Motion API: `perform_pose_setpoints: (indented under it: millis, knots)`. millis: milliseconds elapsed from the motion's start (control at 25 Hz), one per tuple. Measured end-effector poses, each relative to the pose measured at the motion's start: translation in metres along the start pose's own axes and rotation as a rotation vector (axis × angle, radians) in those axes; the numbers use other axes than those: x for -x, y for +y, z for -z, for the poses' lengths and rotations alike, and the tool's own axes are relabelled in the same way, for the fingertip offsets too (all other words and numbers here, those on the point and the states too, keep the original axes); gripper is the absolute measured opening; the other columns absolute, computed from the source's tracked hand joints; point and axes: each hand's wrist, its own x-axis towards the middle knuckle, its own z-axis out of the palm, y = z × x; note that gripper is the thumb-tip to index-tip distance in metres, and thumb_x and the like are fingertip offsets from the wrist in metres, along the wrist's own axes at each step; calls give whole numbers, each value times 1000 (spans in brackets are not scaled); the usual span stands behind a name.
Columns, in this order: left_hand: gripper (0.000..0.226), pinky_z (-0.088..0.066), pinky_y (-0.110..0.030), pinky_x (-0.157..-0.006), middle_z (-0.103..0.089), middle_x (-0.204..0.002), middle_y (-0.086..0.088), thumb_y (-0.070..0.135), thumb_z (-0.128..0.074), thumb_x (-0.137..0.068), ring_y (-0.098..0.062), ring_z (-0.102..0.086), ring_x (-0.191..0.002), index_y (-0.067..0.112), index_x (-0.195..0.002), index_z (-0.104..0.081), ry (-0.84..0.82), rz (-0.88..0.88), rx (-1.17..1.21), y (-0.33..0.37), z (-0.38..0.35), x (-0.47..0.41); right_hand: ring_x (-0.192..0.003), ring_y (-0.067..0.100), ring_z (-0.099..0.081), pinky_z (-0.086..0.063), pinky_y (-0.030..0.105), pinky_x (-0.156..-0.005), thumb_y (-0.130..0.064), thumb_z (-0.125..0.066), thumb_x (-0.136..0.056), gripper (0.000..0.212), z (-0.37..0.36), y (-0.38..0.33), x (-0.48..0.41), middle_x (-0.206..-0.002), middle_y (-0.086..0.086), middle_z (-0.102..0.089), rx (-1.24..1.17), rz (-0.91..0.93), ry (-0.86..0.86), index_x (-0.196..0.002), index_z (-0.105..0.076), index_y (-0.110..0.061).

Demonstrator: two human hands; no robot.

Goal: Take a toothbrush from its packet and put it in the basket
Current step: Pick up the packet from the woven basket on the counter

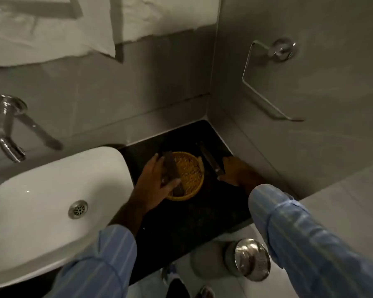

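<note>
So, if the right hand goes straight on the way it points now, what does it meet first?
Probably the corner wall. The right hand points along the dark packet it holds, over the black counter; depth is unclear.

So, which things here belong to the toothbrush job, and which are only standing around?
Part of the job:
- yellow woven basket on the dark counter
- dark long packet in the left hand, held over the basket
- second dark packet at the right hand

Only standing around:
- white washbasin
- wall tap
- empty towel ring
- steel bin on the floor
</note>
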Motion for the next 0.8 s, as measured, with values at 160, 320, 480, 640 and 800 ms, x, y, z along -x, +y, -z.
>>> perform_pose_setpoints:
  millis: [160,320,480,640,800]
  knots:
    - [96,-20,-40,-122,-16,-167,-8,73,-45,-86,-25,-16,-153,13,-157,-24,-65,118,-169,-29,-66,59,-125,39,-52,-50,48,-98,-46,-68,-86,71,-41,-2,-25,-141,19,-48,-87,-120,-69,-139,-45,-6]
    - [99,-14,-46,-125,-10,-168,-11,76,-31,-87,-30,-9,-155,9,-159,-19,-207,244,-334,-57,-105,91,-122,41,-54,-51,48,-95,-44,-64,-90,65,-70,-5,-50,-139,21,-48,-140,-197,11,-141,-48,-6]
    - [103,-12,-49,-125,-10,-168,-13,79,-15,-83,-31,-10,-155,10,-159,-19,-295,202,-455,-60,-128,98,-114,44,-59,-52,48,-90,-30,-60,-94,47,-79,-3,-66,-131,25,-54,-148,-225,120,-128,-55,3]
    - [101,-12,-50,-124,-13,-167,-14,78,-16,-84,-32,-13,-154,10,-158,-22,-275,237,-484,-53,-134,98,-114,43,-61,-55,47,-91,-19,-60,-94,38,-72,3,-66,-127,25,-60,-177,-229,81,-124,-60,3]
    - [94,-17,-48,-125,-19,-166,-15,73,-30,-89,-32,-16,-154,6,-156,-27,-179,264,-396,-42,-122,83,-101,41,-65,-55,39,-72,-18,-61,-93,31,-52,10,-57,-111,23,-66,-168,-222,55,-116,-64,3]
